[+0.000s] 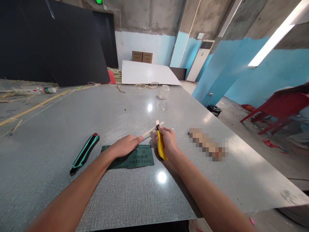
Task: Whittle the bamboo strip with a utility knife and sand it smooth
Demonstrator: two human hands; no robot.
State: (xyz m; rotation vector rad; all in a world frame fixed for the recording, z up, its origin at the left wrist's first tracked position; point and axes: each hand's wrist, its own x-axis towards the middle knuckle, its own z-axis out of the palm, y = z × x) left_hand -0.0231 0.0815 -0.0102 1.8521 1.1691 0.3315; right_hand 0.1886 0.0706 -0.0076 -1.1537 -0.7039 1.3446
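Observation:
My left hand (126, 145) is closed, pinching a thin pale wooden strip (147, 132) between thumb and fingers. My right hand (167, 140) wraps round a yellow utility knife (160, 147), its tip pointing away from me. The knife's blade end meets the strip near its far end, close to my right thumb. Beneath my left hand and wrist lies a dark green sheet of sandpaper (142, 160) with printed lettering. To the left, a black and teal utility knife (84, 154) rests on the grey table (135, 193).
A clear glass jar (164, 92) stands toward the table's far edge. A blurred-out brownish object (207, 143) lies at right. At far left are a plastic bottle (36, 90) and a long yellowish strip (41, 104). Beyond the right edge stands a red chair (277, 106).

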